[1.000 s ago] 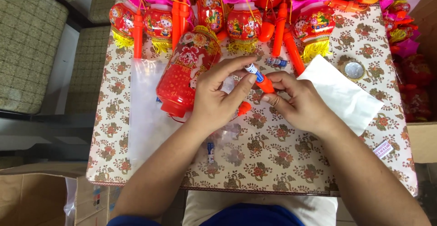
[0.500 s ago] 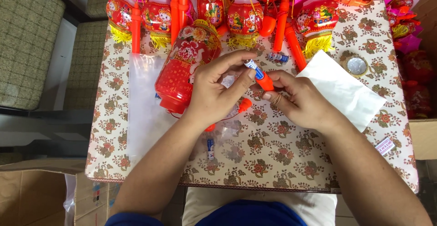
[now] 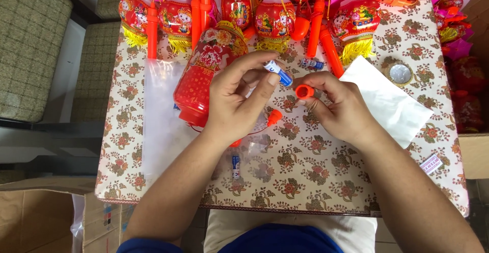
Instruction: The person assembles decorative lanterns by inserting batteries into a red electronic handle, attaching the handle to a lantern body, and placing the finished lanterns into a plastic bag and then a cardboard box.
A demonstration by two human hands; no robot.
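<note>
Nearest the camera, the edge of a small table covered in a floral-patterned cloth is being seen, with a small blue-and-white battery lying on it between the two forearms. Just beyond, an orange cap is resting on the cloth below the hands. The left hand is being held closed on a small blue-and-white battery, pinched between thumb and fingertips. The right hand is being held closed on an orange tube, whose open round end is being turned towards the battery; the two are close but apart. Partly under the left hand, a large red lantern is lying tilted on a clear plastic bag. A white paper sheet is lying just right of the right hand, with a round silver-centred disc beyond it. Another battery is lying beyond the fingers. At the far edge, a row of small red lanterns with yellow fringes and orange sticks is being kept.
</note>
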